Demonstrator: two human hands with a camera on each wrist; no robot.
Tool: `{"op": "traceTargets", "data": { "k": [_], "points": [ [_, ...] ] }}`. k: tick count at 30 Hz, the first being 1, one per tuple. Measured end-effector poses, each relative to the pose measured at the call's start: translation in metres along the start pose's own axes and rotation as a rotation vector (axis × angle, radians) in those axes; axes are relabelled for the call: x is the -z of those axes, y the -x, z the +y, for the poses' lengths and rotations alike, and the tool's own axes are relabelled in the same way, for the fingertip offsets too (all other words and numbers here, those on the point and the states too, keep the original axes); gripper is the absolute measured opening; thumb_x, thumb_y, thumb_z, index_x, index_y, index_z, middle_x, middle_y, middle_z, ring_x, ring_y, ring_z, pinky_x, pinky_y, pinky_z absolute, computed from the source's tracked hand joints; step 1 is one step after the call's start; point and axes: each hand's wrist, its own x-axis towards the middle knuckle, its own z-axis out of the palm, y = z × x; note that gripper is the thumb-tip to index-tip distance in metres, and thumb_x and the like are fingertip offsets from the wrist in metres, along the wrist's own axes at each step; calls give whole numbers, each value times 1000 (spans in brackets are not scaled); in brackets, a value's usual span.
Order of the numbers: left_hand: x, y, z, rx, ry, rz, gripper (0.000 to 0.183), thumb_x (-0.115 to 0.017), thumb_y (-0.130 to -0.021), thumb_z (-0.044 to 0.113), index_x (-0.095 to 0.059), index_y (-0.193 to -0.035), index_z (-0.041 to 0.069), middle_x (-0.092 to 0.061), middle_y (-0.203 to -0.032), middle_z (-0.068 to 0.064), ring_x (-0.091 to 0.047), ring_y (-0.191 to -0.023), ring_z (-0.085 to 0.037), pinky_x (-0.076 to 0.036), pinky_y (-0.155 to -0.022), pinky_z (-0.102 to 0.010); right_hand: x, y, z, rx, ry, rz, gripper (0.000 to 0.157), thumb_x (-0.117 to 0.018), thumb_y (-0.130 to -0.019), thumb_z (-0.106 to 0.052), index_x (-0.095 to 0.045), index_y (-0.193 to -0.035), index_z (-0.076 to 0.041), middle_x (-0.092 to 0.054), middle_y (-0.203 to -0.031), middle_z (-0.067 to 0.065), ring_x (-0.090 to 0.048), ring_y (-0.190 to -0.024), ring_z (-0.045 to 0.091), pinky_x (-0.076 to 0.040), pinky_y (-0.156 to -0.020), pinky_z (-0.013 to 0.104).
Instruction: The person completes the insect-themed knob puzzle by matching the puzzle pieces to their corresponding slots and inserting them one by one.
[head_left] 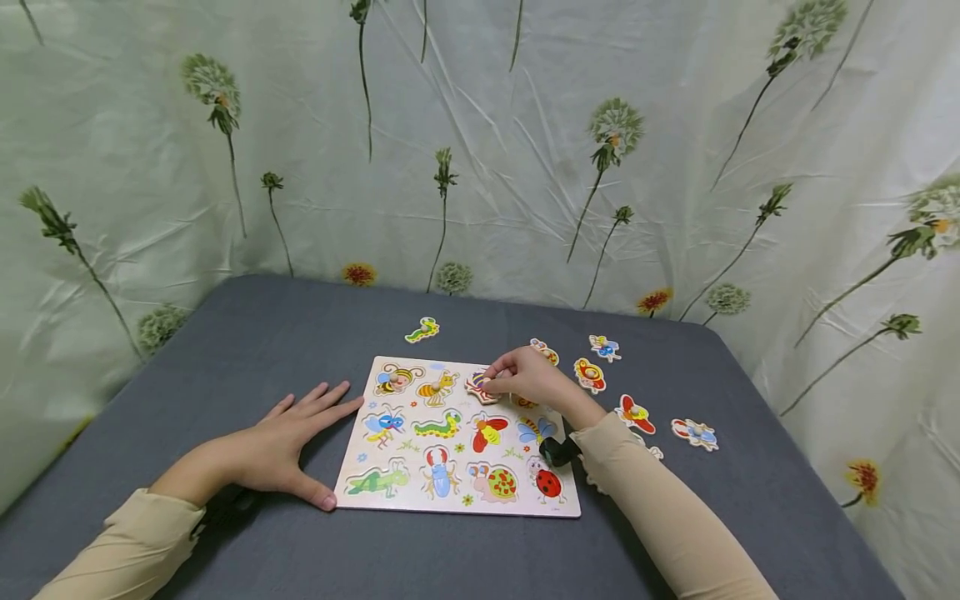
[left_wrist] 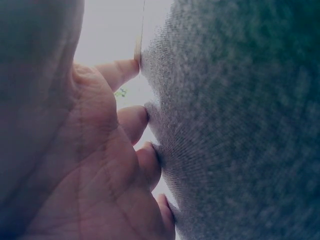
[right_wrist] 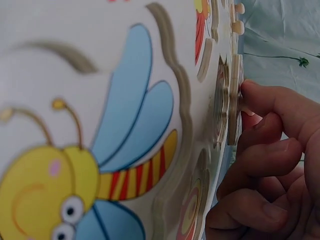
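In the head view, a pale wooden puzzle board [head_left: 405, 502] with insect pictures in cut-out recesses lies on the table. My right hand [head_left: 528, 377] pinches a spider puzzle piece [head_left: 477, 388] over the third place of the top row. The right wrist view shows thumb and finger on the piece's small knob; the piece [right_wrist: 235, 100] stands slightly off the board face. My left hand [head_left: 288, 437] rests spread on the table, its thumb and index fingertip at the board's left edge. Bee pieces [head_left: 397, 381] appear to sit in the top-left recesses.
A green caterpillar piece [head_left: 423, 330] lies behind the board. Several loose pieces, among them a red one [head_left: 635, 414] and a light-blue one [head_left: 695, 434], lie right of it on the dark grey table [head_left: 300, 333]. A flowered curtain [head_left: 510, 167] hangs behind.
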Motion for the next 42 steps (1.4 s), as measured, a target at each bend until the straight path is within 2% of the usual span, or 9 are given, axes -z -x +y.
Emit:
{"op": "traceTargets", "data": {
  "k": [9, 21, 28, 42],
  "points": [
    [0, -1, 2, 0, -2, 4, 132, -93, -67, 70, -27, -173, 26, -10, -182, -18, -2, -165, -54, 0, -120, -83, 2, -2, 2, -5, -10, -22, 19, -81, -96, -23, -81, -105, -7, -75, -80, -1, -49, -66, 10, -36, -62, 26],
    [1, 1, 3, 16, -2, -5, 132, -92, -67, 72, -26, -173, 27, -10, -182, -18, -2, -166, -54, 0, -121, -83, 1, -1, 3, -18, -36, -34, 19, -81, -96, -22, -80, -106, -5, -73, -78, -3, -45, -64, 11, -36, -61, 26],
    [1, 0, 3, -6, 7, -6, 130, -94, -69, 66, -26, -173, 25, -10, -181, -19, -2, -165, -55, 0, -120, -84, 2, 0, 3, -31, -36, -32, 18, -80, -97, -21, -81, -107, -6, -72, -77, -5, -41, -62, 10, -33, -59, 26],
    [1, 0, 3, -16, -4, -2, 130, -94, -69, 65, -27, -173, 24, -10, -181, -20, -3, -165, -56, -1, -120, -84, 0, -3, 1, -39, -32, -19, 19, -82, -96, -22, -81, -105, -6, -72, -76, -4, -42, -60, 10, -34, -57, 26]
  ]
}}
